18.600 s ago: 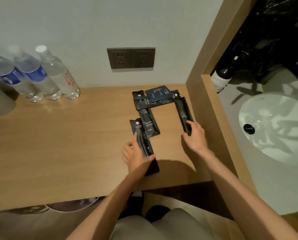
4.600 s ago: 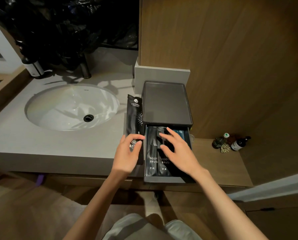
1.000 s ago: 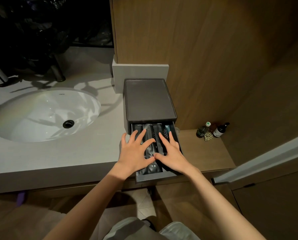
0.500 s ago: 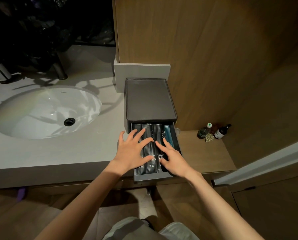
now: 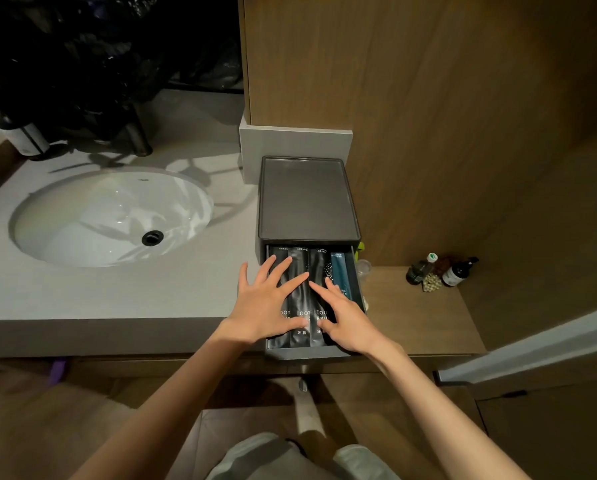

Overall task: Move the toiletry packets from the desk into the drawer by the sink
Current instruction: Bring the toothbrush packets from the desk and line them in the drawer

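A dark grey drawer box (image 5: 307, 199) stands on the counter right of the sink, its drawer (image 5: 307, 353) pulled out toward me. Side by side in the drawer lie black toothbrush packets (image 5: 302, 303) and, at the right edge, a teal packet (image 5: 340, 271). My left hand (image 5: 267, 306) rests flat with fingers spread on the left packets. Over the right packets my right hand (image 5: 345, 318) also lies flat, fingers apart. Neither hand grips anything. The packets' lower halves are partly hidden under my hands.
A white oval sink (image 5: 111, 216) with a black drain sits in the grey counter (image 5: 82, 292) at left. Small bottles (image 5: 441, 271) stand on a lower wooden shelf (image 5: 415, 313) at right. A wooden wall panel rises behind the box. A door edge (image 5: 532, 348) juts in at right.
Both hands stay flat on the packets in the drawer and have shifted only slightly. The view has drifted a little; the drawer is still pulled out.
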The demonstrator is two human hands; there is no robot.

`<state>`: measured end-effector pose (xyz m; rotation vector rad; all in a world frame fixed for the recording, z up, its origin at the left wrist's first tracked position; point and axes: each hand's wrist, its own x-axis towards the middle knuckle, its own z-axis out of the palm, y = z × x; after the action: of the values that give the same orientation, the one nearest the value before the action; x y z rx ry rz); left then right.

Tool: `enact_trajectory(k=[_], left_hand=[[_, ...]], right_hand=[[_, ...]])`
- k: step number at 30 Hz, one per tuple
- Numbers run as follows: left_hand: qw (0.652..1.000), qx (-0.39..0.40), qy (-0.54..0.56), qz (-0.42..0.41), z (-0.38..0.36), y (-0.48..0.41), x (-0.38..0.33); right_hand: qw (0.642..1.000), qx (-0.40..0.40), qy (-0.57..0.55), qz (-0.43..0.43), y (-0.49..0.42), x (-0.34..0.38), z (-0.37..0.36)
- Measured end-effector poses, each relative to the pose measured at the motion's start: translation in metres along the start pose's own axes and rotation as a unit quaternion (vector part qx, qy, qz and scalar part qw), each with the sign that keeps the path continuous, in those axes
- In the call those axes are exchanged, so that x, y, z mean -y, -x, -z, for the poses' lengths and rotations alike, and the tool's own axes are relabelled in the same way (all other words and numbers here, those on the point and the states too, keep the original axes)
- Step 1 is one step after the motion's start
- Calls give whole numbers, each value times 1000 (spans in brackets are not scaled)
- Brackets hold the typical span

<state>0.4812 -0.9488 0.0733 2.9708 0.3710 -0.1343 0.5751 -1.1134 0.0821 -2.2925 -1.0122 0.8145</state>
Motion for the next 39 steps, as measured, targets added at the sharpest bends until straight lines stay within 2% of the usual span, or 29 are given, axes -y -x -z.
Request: enact_trajectory(k=[7,14,23,26,30,34,39], left_hand=[[999,18,-28,3,11,-4,1],[999,40,-20,17,17,-2,-4],[998,51,-13,34,22,5,-12],[999,32,-6,35,25,14,-13],[994,-69,53,72,37,39,-8],[951,-179,212,133,56,78,10],[837,-259,434,211,66,142,51]], right_hand=[[1000,7,2,8,-1,1,0],[998,41,-51,-21,-12,15,10],[997,40,-63,-8,-14,13,18],[999,19,-51,7,-9,13,22],[995,-41,-60,69,5,22,30],[986,-66,-101,116,16,54,38],[962,-79,-209,159,24,112,17]])
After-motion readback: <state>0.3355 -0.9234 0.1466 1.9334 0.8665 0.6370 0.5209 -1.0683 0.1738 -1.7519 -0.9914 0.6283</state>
